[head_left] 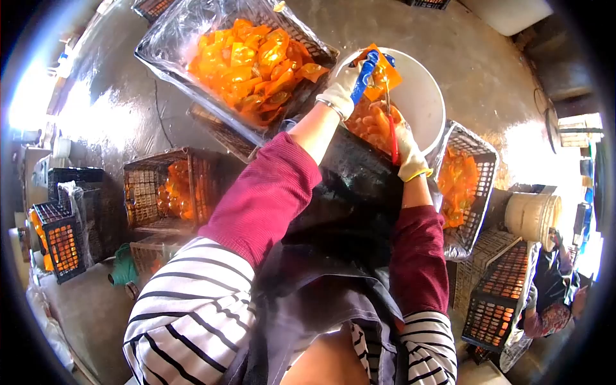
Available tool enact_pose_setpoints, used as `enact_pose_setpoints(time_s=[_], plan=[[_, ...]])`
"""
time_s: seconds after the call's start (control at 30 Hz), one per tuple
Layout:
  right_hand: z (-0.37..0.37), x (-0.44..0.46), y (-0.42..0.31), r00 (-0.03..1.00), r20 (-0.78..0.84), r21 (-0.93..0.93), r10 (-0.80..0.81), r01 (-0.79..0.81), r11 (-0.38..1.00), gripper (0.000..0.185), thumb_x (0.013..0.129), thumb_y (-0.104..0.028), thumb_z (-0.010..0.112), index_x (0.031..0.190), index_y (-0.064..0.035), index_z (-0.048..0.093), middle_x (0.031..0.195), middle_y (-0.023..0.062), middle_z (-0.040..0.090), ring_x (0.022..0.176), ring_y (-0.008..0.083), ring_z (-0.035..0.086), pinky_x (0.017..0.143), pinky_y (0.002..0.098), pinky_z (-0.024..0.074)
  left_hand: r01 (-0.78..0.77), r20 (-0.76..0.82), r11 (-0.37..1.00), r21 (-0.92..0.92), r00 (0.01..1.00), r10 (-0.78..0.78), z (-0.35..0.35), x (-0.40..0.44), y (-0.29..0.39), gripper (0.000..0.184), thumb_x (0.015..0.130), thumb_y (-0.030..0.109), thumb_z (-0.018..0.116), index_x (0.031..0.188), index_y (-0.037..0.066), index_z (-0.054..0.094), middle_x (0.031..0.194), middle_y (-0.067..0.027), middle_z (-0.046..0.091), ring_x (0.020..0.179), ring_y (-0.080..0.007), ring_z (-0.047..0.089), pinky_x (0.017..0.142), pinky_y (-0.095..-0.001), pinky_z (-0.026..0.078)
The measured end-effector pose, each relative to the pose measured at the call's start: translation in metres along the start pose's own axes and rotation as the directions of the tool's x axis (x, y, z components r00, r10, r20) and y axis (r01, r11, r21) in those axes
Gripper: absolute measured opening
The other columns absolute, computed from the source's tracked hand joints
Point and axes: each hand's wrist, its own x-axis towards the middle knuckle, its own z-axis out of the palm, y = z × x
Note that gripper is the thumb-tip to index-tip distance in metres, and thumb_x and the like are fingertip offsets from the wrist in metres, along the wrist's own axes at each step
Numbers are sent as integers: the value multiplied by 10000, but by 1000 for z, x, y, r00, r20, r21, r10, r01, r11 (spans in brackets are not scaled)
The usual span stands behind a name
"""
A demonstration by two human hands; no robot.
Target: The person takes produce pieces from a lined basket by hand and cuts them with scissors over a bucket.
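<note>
My left hand (pixel 339 88), in a white glove, is closed on an orange plastic packet (pixel 391 78) over the mouth of a white bucket (pixel 428 96). Blue lengths (pixel 364 78) lie along its finger area; I cannot tell if they are finger covers or a held object. My right hand (pixel 409 153), in a white glove with a yellow cuff, grips a red-handled metal tool (pixel 393 138). The tool's thin metal end points up to the packet; its exact kind is unclear. Orange-pink pieces (pixel 369 125) lie below the hands, at the near side of the bucket.
A plastic-lined crate (pixel 151 54) with orange packets (pixel 247 64) stands at upper left. Another crate (pixel 486 186) with orange packets is right of my right hand. More crates (pixel 144 192) stand on the left. At far right, a person (pixel 552 282) is near stacked crates (pixel 494 295).
</note>
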Motion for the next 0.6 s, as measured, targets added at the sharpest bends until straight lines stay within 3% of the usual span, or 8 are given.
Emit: enact_pose_setpoints(time_s=[0.13, 0.23, 0.3, 0.37, 0.47, 0.5, 0.57, 0.6], plan=[[-6, 2, 1, 994, -94, -167, 46, -62, 984, 289, 912, -256, 618, 1124, -60, 600, 845, 66, 664, 744, 150, 624, 613, 289, 490, 4, 75, 999, 32, 997, -6, 1, -6, 22, 540, 961, 451, 486, 1252, 2, 561, 1210, -101, 621, 1114, -160, 580, 967, -264, 441], [0, -3, -16, 976, -190, -255, 106, -153, 955, 289, 909, -272, 612, 1121, -77, 621, 796, 51, 670, 702, 139, 603, 589, 307, 461, 123, -8, 990, -70, 992, -124, 11, -27, 53, 411, 944, 399, 544, 1160, 58, 618, 1077, -65, 651, 916, -155, 611, 839, -270, 487], [12, -20, -19, 951, -284, 10, 122, -125, 992, 344, 931, -294, 556, 1203, -85, 587, 964, 54, 652, 837, 155, 601, 696, 305, 477, 173, 147, 842, -511, 983, -113, 6, -13, 23, 324, 970, 352, 481, 1102, 90, 619, 1040, -41, 648, 895, -134, 608, 811, -277, 497], [12, -29, -9, 967, -221, 343, 127, -45, 938, 452, 961, -351, 475, 1327, -87, 496, 1237, 51, 565, 1110, 175, 548, 871, 292, 488, 20, 79, 947, -320, 997, 6, 11, -41, 55, 329, 916, 315, 581, 1147, 81, 584, 999, -36, 626, 932, -133, 582, 844, -287, 488], [12, 5, -10, 988, -103, 128, 114, -100, 987, 375, 969, -298, 423, 1272, -103, 527, 913, 49, 621, 779, 146, 591, 611, 274, 476, -250, -156, 968, 12, 956, 249, 5, -36, 30, 487, 847, 197, 705, 1279, 58, 529, 998, -41, 656, 887, -112, 599, 828, -253, 496], [12, 12, -11, 986, -108, 59, 124, -118, 991, 355, 972, -280, 405, 1253, -109, 538, 805, 48, 639, 669, 136, 605, 524, 268, 473, -134, -182, 926, 354, 961, 209, -5, -21, 13, 470, 860, 234, 689, 1283, 101, 536, 1066, -57, 656, 905, -124, 606, 813, -260, 493], [11, 13, -8, 990, -87, -51, 110, -115, 992, 316, 976, -255, 398, 1202, -100, 556, 765, 55, 667, 602, 137, 630, 487, 257, 486, 207, -142, 945, 255, 974, -176, -3, -34, 47, 464, 876, 282, 659, 1298, 142, 528, 1098, -78, 656, 918, -148, 613, 820, -292, 489], [29, 10, -20, 979, -129, 190, 156, -130, 973, 283, 966, -235, 447, 1200, -129, 565, 762, 58, 651, 581, 131, 611, 460, 241, 467, 219, -179, 883, 415, 971, -157, -6, -33, 45, 472, 887, 295, 638, 1314, 140, 507, 1102, -95, 656, 931, -177, 621, 827, -308, 487]])
